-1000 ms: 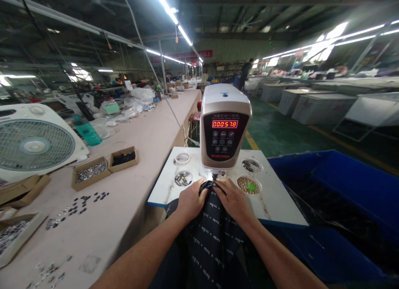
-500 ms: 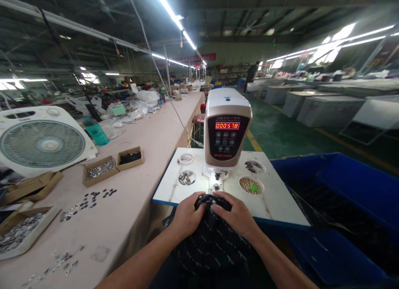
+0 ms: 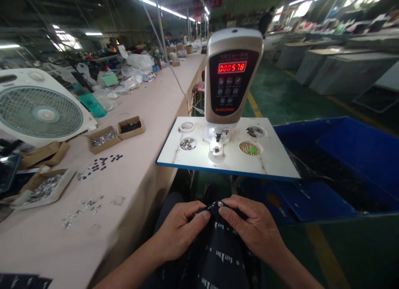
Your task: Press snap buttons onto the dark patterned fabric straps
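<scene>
A black garment with white printed lettering (image 3: 222, 249) hangs down over my lap, its top edge pinched by both hands. My left hand (image 3: 181, 226) grips that edge on one side, thumb on top. On the other side my right hand (image 3: 254, 222) holds it, the thumb close to a small round metal snap button (image 3: 220, 204) on the cloth. Beyond my hands stands a snap-fastening machine (image 3: 232, 81), its red display reading 000578. Its lower die (image 3: 216, 150) lies bare, apart from the garment.
The machine's white tabletop (image 3: 174, 154) has round wells with small metal parts. To the left, a long table (image 3: 156, 102) bears a fan (image 3: 43, 108), cardboard boxes of fasteners (image 3: 102, 138) and scattered pieces. A blue bin (image 3: 352, 143) stands at the right.
Both hands have drawn the garment back from the machine's die toward my lap. The metal snap button now shows plainly between them. My view has tilted downward.
</scene>
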A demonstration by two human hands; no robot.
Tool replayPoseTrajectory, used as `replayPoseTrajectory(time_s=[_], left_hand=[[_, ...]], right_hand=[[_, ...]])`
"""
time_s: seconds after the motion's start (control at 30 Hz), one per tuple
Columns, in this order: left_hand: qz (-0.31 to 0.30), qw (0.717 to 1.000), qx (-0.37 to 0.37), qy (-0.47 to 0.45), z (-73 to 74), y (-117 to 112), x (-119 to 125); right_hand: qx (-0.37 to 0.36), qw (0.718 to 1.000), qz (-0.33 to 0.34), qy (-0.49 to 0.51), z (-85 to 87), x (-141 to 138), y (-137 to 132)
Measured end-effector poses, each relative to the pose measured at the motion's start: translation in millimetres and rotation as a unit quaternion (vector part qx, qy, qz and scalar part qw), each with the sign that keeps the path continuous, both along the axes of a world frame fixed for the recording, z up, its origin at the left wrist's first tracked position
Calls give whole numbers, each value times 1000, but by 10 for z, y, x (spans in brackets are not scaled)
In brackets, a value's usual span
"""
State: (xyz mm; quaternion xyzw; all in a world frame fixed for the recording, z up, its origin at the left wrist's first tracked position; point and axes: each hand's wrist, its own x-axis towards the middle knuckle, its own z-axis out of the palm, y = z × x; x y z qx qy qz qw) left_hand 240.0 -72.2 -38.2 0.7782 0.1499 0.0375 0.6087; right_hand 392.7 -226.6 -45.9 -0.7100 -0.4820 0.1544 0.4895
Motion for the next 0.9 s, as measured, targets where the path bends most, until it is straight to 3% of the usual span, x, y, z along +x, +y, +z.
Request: replayPoseTrajectory(time_s=[0.37,0.63,0.7,0.8,0.9], left_hand=[[8,1000,-29,3,139,-198,-305],[2,999,-38,-16,205,-245,-376],[0,1000,3,-27,230,-215,-402],[7,991,127,-40,285,-149,-449],[31,956,289,-42,340,-96,-510]], right_hand=[[12,1000,8,-15,83,-221,-123],[-20,996,16,88,196,-298,-122],[-39,989,32,139,252,-290,-90],[-83,969,72,223,307,-281,-9],[-126,931,98,327,205,-268,70]])
